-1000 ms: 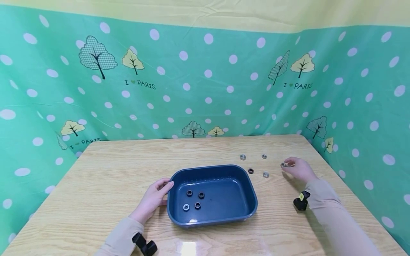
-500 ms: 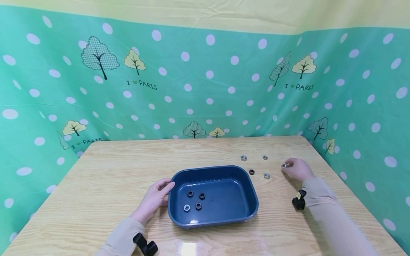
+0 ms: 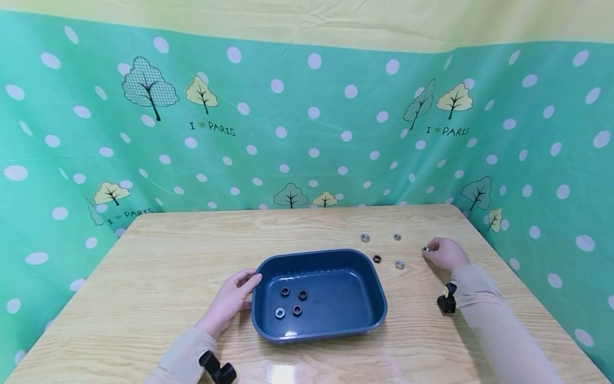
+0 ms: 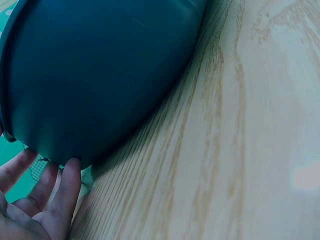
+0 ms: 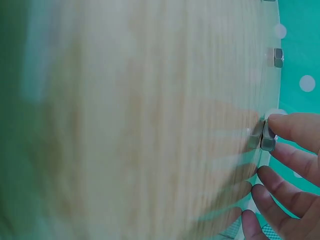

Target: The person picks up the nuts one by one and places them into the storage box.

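Right of centre in the head frame: one metal nut (image 3: 427,249), pinched at the tabletop. In the right wrist frame, it sits at the right edge, tilted between two fingertips; whether it is clear of the wood cannot be told.

Step in hand, a judgement: gripping one small nut. Best taken by opposite sides with the pads, light but firm, the spare fingers away from neighbouring pieces; a level lift should spare it a slip (smooth metal may roll).

Right hand (image 3: 448,253): gap narrow, just the nut's breadth; the other fingers loosely bent, apart from it.

Left hand (image 3: 231,298): left of centre, holding the near-left end of the blue tray (image 3: 340,298), thumb over the rim, fingers against the outer wall. A steady hold here should stop the tray sliding.

Loose on the table, between tray and right hand: two silver nuts towards the back, left one (image 3: 365,238) and right one (image 3: 397,237); one dark nut (image 3: 377,258) just beside the tray's upper right corner; one front silver nut (image 3: 400,264).

Inside the tray, left half: three dark nuts (image 3: 303,294) and a single silver nut (image 3: 280,313).

Surroundings: pale wood-grain table (image 3: 182,245); green dotted cloth (image 3: 201,160) behind, printed with trees; a black camera (image 3: 446,301) at the right wrist, its counterpart (image 3: 218,368) at the left.
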